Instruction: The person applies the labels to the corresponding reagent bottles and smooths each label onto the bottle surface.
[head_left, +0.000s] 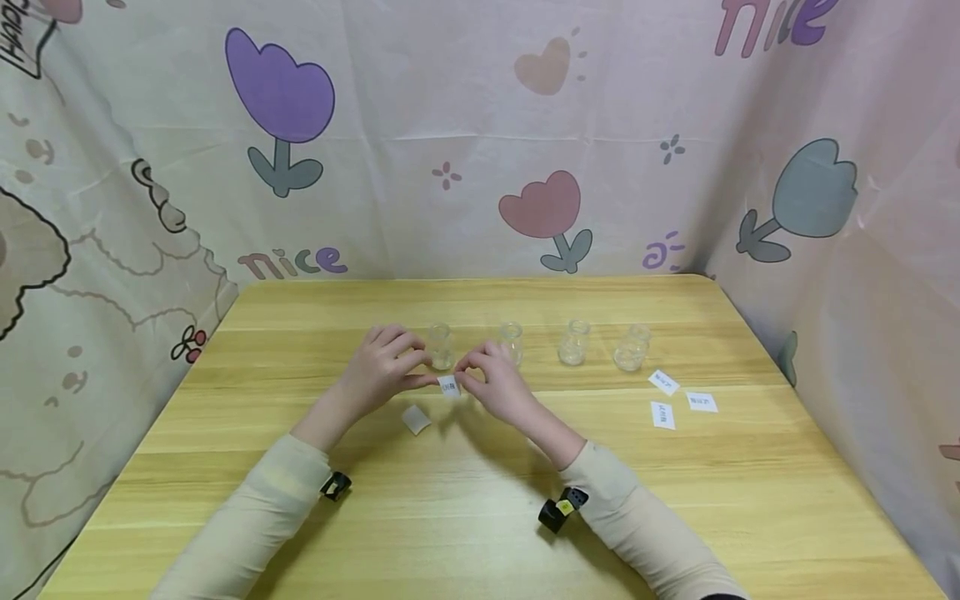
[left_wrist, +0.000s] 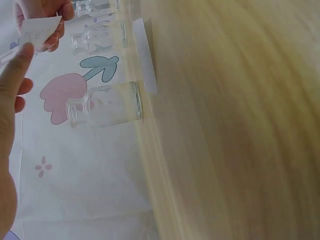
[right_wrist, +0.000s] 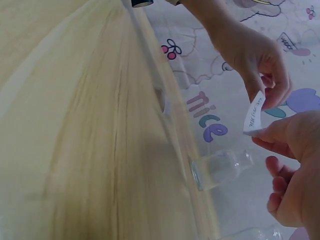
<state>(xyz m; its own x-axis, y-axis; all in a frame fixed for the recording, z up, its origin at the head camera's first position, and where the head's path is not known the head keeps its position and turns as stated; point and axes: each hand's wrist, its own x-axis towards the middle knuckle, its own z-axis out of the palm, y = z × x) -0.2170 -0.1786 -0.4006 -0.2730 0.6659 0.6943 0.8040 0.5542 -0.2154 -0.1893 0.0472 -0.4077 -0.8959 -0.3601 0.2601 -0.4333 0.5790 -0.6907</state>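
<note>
A small white label point(head_left: 448, 386) with printed characters is held above the table, slightly bent in the right wrist view. My right hand point(head_left: 497, 383) pinches its edge between thumb and index finger. From the other side, the straight thumb of my left hand point(head_left: 381, 371) touches the label, while the loosely bent fingers stay apart from it. Just behind the hands stands a clear glass jar point(head_left: 441, 348). Partly hidden by the right hand is a second glass jar point(head_left: 512, 337). A blank pale paper piece point(head_left: 416, 419) lies in front of the left hand.
Two more glass jars, one in the row's middle right point(head_left: 574, 343) and an end jar point(head_left: 632, 348), stand toward the right. Three printed labels, including a front label point(head_left: 663, 415), lie beyond them. A patterned cloth point(head_left: 420, 217) hangs behind the wooden table point(head_left: 442, 517).
</note>
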